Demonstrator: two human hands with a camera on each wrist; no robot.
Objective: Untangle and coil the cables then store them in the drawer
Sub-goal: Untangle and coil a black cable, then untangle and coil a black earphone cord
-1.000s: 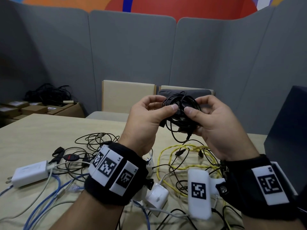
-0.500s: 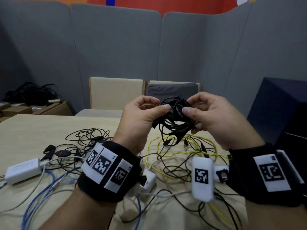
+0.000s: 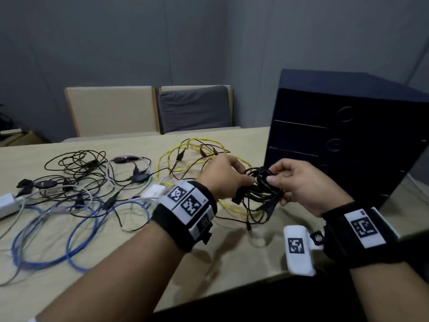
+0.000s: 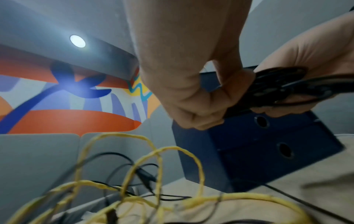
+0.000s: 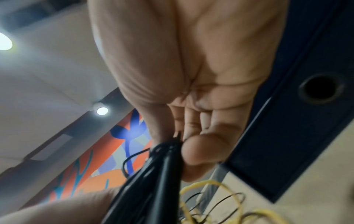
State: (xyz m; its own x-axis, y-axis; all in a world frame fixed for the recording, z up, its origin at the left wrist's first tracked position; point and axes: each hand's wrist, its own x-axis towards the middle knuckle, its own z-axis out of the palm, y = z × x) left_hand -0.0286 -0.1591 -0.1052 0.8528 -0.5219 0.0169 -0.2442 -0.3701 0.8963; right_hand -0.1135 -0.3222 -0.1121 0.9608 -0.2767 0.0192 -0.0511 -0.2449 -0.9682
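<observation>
A coiled black cable (image 3: 261,190) hangs just above the table between both hands. My left hand (image 3: 228,176) pinches its left side, and my right hand (image 3: 294,182) grips the right side with thumb and fingers. The left wrist view shows the black cable (image 4: 279,89) clamped between the two hands; in the right wrist view the black cable (image 5: 153,174) runs out from under the thumb. A dark blue drawer unit (image 3: 343,140) with round finger holes stands just right of the hands, its drawers closed. A yellow cable (image 3: 199,147) lies looped on the table behind the hands.
On the table (image 3: 209,263) to the left lie tangled thin black cables (image 3: 76,163), blue cables (image 3: 76,231), white cables and a white charger (image 3: 7,203). Two chairs (image 3: 148,110) stand behind the table against grey partition panels. The near table edge runs below my wrists.
Both hands have carried the black coil down and to the right, from chest height to just above the table beside the drawer unit. The view has swung right.
</observation>
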